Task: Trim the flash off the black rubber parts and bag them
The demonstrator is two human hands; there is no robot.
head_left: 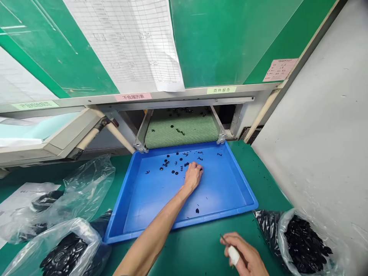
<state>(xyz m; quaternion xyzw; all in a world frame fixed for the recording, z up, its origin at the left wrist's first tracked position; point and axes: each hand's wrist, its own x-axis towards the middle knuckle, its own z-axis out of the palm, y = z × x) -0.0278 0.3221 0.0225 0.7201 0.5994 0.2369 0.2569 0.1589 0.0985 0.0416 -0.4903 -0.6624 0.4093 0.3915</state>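
My left hand [194, 175] reaches into a blue tray [181, 226], fingers curled downward. A small black part shows at its fingertips, partly hidden. Other small black parts [174, 172], some round and some thin and branched, lie scattered to the left of that hand. One black piece [197, 211] sits alone near the tray's front rim. In front of the tray, over the green table, my right hand [244, 253] is closed on a thin dark pointed tool [224, 240]. Something white covers or lies against its thumb; I cannot tell which.
A green conveyor belt [184, 132] with black parts on it ends above the tray's back rim. Clear bags of black parts stand at the left [64, 253] and right [306, 245]. A white wall [322, 126] bounds the right side; a green board [215, 42] hangs above.
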